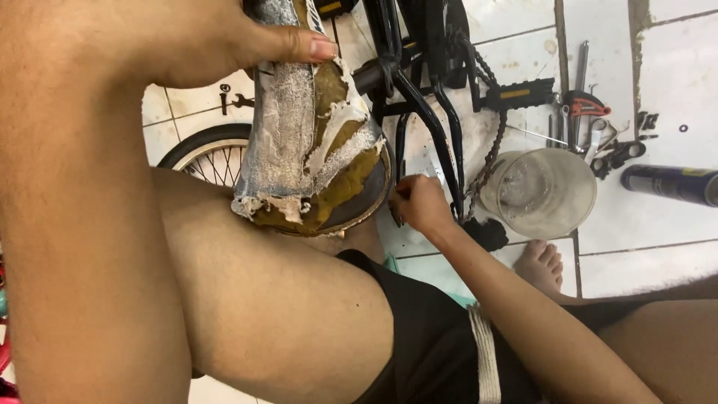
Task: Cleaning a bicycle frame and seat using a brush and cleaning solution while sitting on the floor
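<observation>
- My left hand (202, 41) sits at the top of the view, its fingers closed around the nose of a worn bicycle saddle (310, 142); the thumb presses flat on the top edge.
- The saddle is badly torn: grey-white cover peeling off, brown padding showing, a dark rim at the wide end. It rests just above my left thigh, in the upper middle of the view.
- My right hand (420, 206) reaches under the wide end of the saddle, fingers pinched together near the black bicycle frame (419, 97). I see something small and dark at the fingertips but cannot tell what it is.
- The frame tubes run down from the top centre, with the chain (490, 150) hanging to the right and a black pedal (520, 93) beside it.
- A spoked wheel (206, 153) shows at the left, behind the saddle.
- On the white tiled floor (658, 247) stands a clear plastic container (542, 191), near my bare foot (540, 263).
- Further right lie scattered tools, among them red-handled pliers (587, 105), and a dark spray can (669, 183) on its side.
</observation>
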